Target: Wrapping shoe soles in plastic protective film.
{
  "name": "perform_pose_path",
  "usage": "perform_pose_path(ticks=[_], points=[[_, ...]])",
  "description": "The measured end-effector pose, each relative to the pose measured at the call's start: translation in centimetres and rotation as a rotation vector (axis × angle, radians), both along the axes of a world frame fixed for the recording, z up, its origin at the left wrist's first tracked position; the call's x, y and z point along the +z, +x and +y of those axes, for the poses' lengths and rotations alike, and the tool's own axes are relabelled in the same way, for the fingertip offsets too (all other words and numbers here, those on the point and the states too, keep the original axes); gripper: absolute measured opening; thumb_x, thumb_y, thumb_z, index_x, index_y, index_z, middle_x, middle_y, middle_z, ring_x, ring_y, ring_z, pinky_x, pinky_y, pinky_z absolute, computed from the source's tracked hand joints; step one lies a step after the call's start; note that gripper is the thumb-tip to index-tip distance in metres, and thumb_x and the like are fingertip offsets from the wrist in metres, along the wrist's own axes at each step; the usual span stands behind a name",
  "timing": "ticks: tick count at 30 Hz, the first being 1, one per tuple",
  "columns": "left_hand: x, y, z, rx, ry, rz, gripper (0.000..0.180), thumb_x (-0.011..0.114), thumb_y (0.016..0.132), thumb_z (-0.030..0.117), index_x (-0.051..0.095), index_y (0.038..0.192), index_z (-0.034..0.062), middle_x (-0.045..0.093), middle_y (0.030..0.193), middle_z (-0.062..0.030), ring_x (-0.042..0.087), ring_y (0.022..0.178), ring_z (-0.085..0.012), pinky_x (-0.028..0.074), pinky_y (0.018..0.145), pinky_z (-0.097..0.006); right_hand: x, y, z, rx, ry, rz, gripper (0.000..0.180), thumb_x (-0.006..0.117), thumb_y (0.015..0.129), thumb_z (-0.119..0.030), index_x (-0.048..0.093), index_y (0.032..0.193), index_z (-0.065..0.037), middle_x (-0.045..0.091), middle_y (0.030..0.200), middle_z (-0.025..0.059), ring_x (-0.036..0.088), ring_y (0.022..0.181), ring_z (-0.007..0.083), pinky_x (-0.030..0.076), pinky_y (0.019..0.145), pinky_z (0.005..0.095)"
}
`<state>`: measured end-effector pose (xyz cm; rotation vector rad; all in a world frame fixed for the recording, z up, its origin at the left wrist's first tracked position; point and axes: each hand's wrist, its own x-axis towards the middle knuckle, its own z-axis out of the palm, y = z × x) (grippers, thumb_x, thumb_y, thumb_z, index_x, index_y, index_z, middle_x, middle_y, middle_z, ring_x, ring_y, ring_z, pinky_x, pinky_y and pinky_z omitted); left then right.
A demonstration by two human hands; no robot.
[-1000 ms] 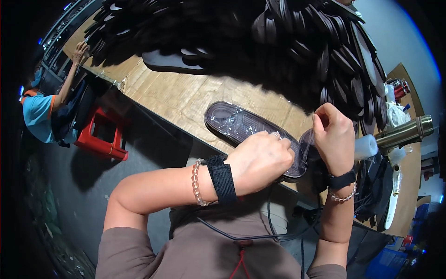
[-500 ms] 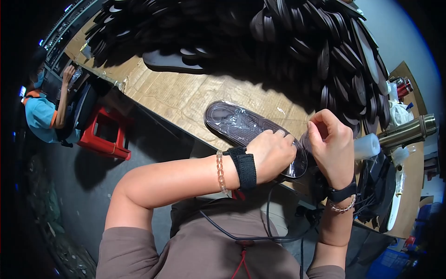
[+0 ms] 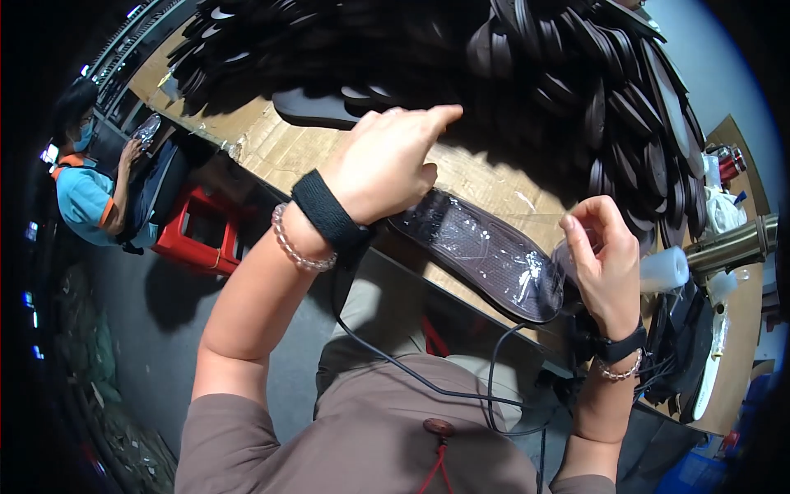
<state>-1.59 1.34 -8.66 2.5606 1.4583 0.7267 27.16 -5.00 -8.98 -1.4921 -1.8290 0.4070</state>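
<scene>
A dark brown shoe sole (image 3: 485,251) with a patterned face lies slanted on the table, its surface glossy under clear film. Over its left end hovers my left hand (image 3: 378,165), forefinger stretched out and thumb apart, with nothing visible in its grasp. Just beyond the sole's right end, my right hand (image 3: 607,259) pinches the edge of a clear plastic film (image 3: 568,257) between thumb and forefinger. A thin sheet of that film reaches left from these fingers above the sole. The rest of my left fingers are partly hidden behind the hand.
A high heap of dark soles (image 3: 609,107) fills the table's back and right. The cardboard-covered table (image 3: 271,148) has a roll of clear film (image 3: 665,269) and a metal cylinder (image 3: 732,239) at right. A person (image 3: 86,202) sits at left near a red stool (image 3: 197,230).
My left hand has lifted off the middle of the sole and moved left and away from me, its fingers extending. My right hand keeps its pinch on the film.
</scene>
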Motion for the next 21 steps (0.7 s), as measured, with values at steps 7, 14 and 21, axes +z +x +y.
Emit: perform_pose_path(ticks=[7,14,21], points=[[-1.1,-1.0,-1.2,0.116,-0.102,-0.211,0.021,0.079,0.085,0.011,0.078,0.106,0.0071,0.077,0.096,-0.0086,0.073,0.092,-0.0261,0.057,0.086,-0.036,-1.3,0.7,-0.1,0.022,-0.056,0.113,0.018,0.082,0.085,-0.006,0.074,0.1,-0.001,0.07,0.076,0.0039,0.056,0.06,0.0065,0.047,0.058,0.0233],[-1.9,-2.0,-2.9,0.167,-0.201,-0.389,0.014,0.078,0.087,0.006,0.078,0.101,0.0022,0.077,0.088,-0.0091,0.068,0.073,-0.014,0.055,0.07,-0.029,-2.4,0.1,-1.5,-0.001,0.002,0.14,0.007,0.078,0.087,0.0,0.074,0.092,0.0,0.067,0.078,0.0011,0.052,0.061,0.0046,0.041,0.057,0.0227],[-4.0,-3.3,-5.5,0.122,-0.237,-0.488,0.015,0.074,0.087,-0.005,0.077,0.1,0.001,0.078,0.094,-0.0087,0.076,0.088,-0.0156,0.061,0.08,-0.028,-2.9,0.2,-3.9,0.214,0.172,-0.135,0.02,0.077,0.074,0.01,0.072,0.09,-0.002,0.071,0.089,0.0108,0.066,0.078,0.027,0.052,0.071,0.0351]])
